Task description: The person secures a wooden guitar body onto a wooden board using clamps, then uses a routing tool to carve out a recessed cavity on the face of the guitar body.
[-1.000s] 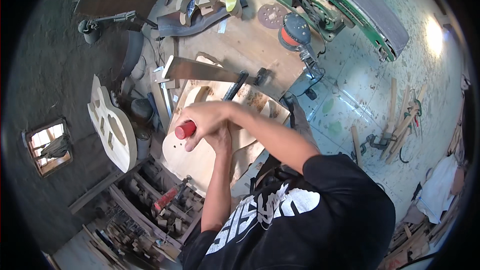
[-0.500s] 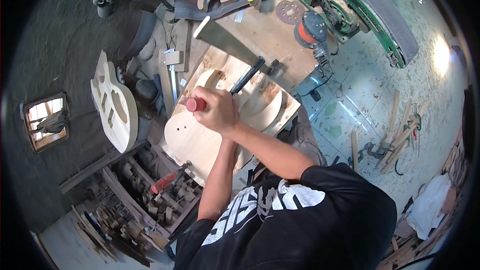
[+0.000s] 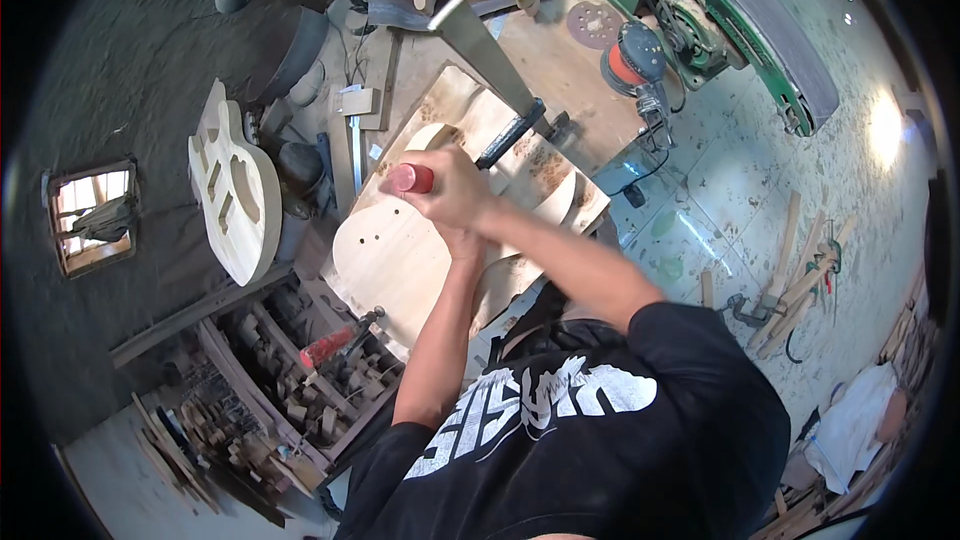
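My right hand (image 3: 452, 186) is wrapped round the red handle (image 3: 412, 178) of a bar clamp. The clamp's black arm (image 3: 512, 134) runs from beside that hand to its broad metal bar (image 3: 490, 55), which rises toward the camera. Just below it is my left hand (image 3: 462, 242), close against the right; its fingers are mostly hidden. Under both hands lies a pale, guitar-shaped wooden body (image 3: 385, 265) with a few small dark holes, on a wooden board (image 3: 455, 95). A second red-handled clamp (image 3: 330, 345) grips the near left edge.
Left of the bench stands another pale guitar body (image 3: 235, 195) with cut-outs. A round sander (image 3: 635, 55) and a sanding disc (image 3: 594, 24) lie at the far side, near a green belt machine (image 3: 700, 25). Wood offcuts fill a rack (image 3: 300, 370). Clamped strips (image 3: 800, 285) lie on the floor.
The view has shifted, moving the bench slightly rightward in the picture. My right hand stays on the red handle, with its forearm blurred and its elbow lifted; my left hand remains close beneath.
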